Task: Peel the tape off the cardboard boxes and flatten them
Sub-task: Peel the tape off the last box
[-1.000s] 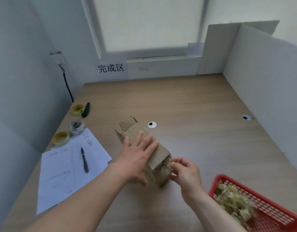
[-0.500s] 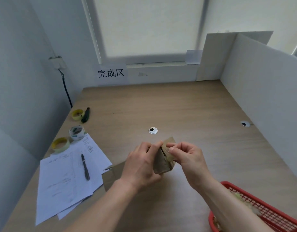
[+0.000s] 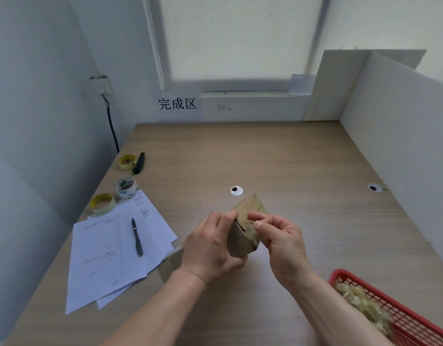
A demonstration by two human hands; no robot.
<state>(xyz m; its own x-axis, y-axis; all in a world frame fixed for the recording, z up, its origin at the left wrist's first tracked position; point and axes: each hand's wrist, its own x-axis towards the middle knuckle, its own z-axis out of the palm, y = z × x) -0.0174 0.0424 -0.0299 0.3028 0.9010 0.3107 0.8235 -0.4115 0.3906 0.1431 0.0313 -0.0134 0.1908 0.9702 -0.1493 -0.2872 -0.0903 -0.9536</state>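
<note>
Your worktop [image 3: 277, 158], a matte wood-grain laminate, fills the middle of the frame, walled on the right by plain white foam-like panels [image 3: 395, 126]. At lower left lies a fan of printed paper sheets [image 3: 103, 258] with a slim black pen [image 3: 137, 237] across them. In the lower right corner a red plastic mesh basket [image 3: 402, 318] holds a crumpled, glossy heap of peeled tape.

Just below centre, your left hand [image 3: 210, 248] grips the small brown cardboard box [image 3: 242, 236], tilted up off the worktop; the card looks soft and scuffed. Your right hand [image 3: 280, 236] pinches a wrinkled clear strip of tape [image 3: 250, 227] at the box's upper end. So you seem to be mid-peel, with flattening not yet begun. The next move likely calls for a steady pull along the seam while your left hand braces the box, since thin film tears easily.

At left centre sit three tape rolls [image 3: 125, 187], two yellowish and one white, and a dark cutter [image 3: 139, 163].
</note>
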